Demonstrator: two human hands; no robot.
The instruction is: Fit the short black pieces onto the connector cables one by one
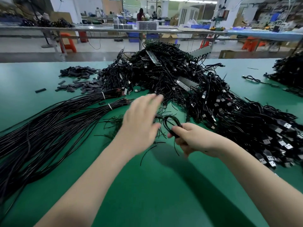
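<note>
Head view over the green table (155,185). We cannot resolve the fingertips of the left hand (141,118): they are smeared by motion blur where they reach the near edge of the cable heap. Which strand, if any, they touch cannot be told. The bundled cables at left run out of frame at the left edge, and the connector pile at right is cut off by the right edge. The far benches and the figures standing at them are too blurred to describe.

Around the hands we see a large tangled heap of connector cables (188,82) filling the centre and right of the table, two tied bundles of plain black cable (49,122) fanning out to the left, and a scatter of short black pieces (85,84) lying beyond those bundles, well apart from both hands. A second dark heap (288,69) sits at the far right.

The right hand (195,140) has its fingers curled round a looped black cable (172,123), the loop rising just above the thumb and loose ends trailing onto the table below. The left hand is spread flat with straight fingers, holding nothing we can make out, just beside that loop.
</note>
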